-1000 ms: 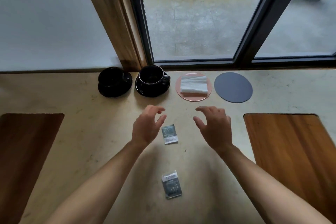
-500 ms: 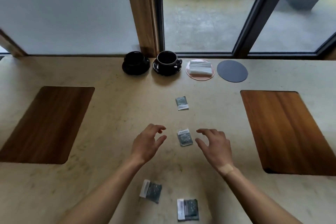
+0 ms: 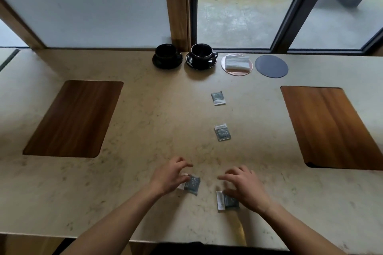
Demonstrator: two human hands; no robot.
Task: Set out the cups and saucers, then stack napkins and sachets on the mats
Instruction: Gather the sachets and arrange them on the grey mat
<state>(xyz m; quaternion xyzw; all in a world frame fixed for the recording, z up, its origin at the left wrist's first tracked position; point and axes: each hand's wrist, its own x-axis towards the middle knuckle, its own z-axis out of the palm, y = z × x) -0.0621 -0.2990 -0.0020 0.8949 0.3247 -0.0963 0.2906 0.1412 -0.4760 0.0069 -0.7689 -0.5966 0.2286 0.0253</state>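
So the counter (image 3: 145, 130) is a big pale slab with a marbled, speckled look, and two dark wood-grain panels with rounded corners are set flush into it, one either side of the middle.

I'll place everything off the pink mat (image 3: 236, 65) at the window edge. It's a flat round disc with a folded white napkin stack (image 3: 236, 61) already on it, so my guess is that half of the stacking is done. Just right of it is the grey mat (image 3: 271, 66), same round shape, matte, bare, which is probably where the sachets are meant to go. Left of the pink mat sit two glossy black cups on black saucers, the near cup (image 3: 202, 54) and the far cup (image 3: 166, 53), lined up in a row with the mats.

Four small flat sachets, dark foil with a white end strip, trail from the pink mat toward the person: the first sachet (image 3: 218, 98), the second sachet (image 3: 222, 132), then two at the near edge. The left hand (image 3: 170, 176) hovers over the left sachet (image 3: 191, 184) with fingers curled, and the right hand (image 3: 245, 187) does likewise over the right sachet (image 3: 227, 202). Can't tell if either has actually pinched one yet. The hands are apart, each on its own packet, looks like a two-at-once grab.
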